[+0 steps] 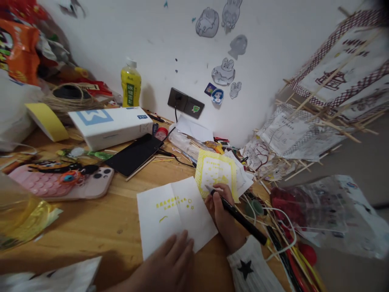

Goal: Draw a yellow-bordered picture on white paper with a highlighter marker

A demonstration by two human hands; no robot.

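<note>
My right hand (223, 207) grips a black 3D pen (240, 217), its pale tip pointing up and left near the sheet's right edge. A white cord runs by the pen's rear end. Under my left hand (172, 263) lies the lower part of a creased white sheet (164, 235); the fingers are stretched out flat on it. Small yellow characters, a short curved line and little round and star shapes mark this sheet. Just beyond my right hand rests a second sheet (209, 178) with a yellow patterned border and yellow drawing.
A pink phone (103, 182), black tablet-like slab (133, 154), white box (115, 127), yellow tape roll (47, 121) and drink bottle (130, 85) stand to the left. At right are stick-framed paper panels (340, 77), plastic bags (343, 215) and coloured strands (299, 267).
</note>
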